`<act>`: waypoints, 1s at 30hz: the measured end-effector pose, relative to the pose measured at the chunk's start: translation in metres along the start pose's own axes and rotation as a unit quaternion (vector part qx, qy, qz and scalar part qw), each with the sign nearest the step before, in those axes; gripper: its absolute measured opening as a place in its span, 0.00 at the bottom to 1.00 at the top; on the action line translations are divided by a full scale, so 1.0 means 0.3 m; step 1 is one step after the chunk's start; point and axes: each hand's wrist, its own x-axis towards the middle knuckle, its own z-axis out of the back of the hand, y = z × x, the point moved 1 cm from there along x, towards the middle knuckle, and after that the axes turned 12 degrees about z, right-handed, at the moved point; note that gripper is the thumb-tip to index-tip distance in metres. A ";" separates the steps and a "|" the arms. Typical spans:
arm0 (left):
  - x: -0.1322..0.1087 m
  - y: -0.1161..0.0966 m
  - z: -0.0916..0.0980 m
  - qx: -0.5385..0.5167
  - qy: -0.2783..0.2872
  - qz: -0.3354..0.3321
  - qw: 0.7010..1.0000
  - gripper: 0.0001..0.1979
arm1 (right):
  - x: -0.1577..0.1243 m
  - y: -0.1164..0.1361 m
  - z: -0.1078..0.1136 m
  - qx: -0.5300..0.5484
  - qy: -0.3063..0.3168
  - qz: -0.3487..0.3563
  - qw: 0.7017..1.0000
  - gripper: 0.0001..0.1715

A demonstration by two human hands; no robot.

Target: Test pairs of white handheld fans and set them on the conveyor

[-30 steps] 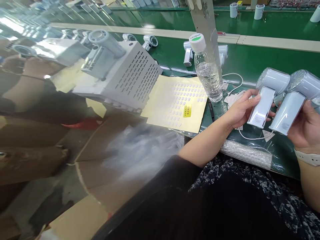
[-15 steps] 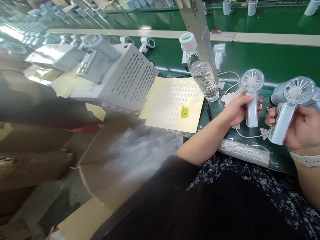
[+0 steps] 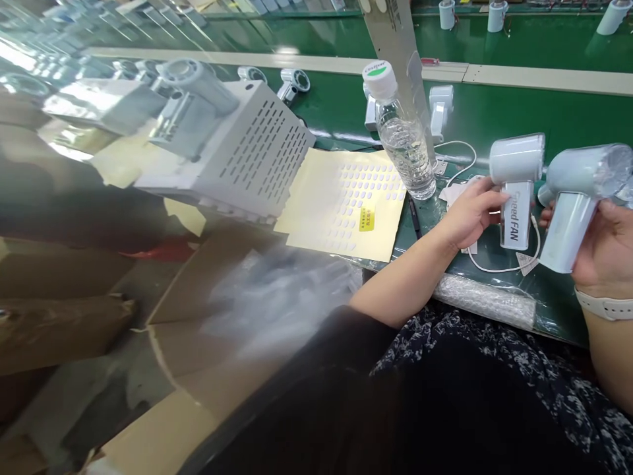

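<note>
My left hand (image 3: 472, 214) is closed on the handle of a pale handheld fan (image 3: 517, 161), whose "Speed FAN" lettering faces me. A second, light-blue handheld fan (image 3: 573, 173) sits in my right hand (image 3: 609, 247), its handle tilted and its clear front turned to the right. Both fans are held above the green table, side by side with a small gap. A white cable (image 3: 487, 269) curves across the table below them. Part of another fan shows behind my right hand, mostly hidden.
Left of my arm lies a yellow sticker sheet (image 3: 341, 227) with a black pen (image 3: 414, 218) and a water bottle (image 3: 406, 148) beside it. A slotted white metal box (image 3: 262, 152) carries a fan body. Bubble wrap (image 3: 487, 300) lines the table edge; an open carton (image 3: 198, 316) holds plastic bags.
Both fans have been turned in my hands: their clear fronts faced me before, and now their sides show. The left fan's lettering has come into view.
</note>
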 end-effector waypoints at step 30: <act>-0.023 -0.037 0.009 0.097 0.004 -0.040 0.994 0.32 | -0.017 0.021 -0.012 -0.044 0.040 0.018 0.998 0.14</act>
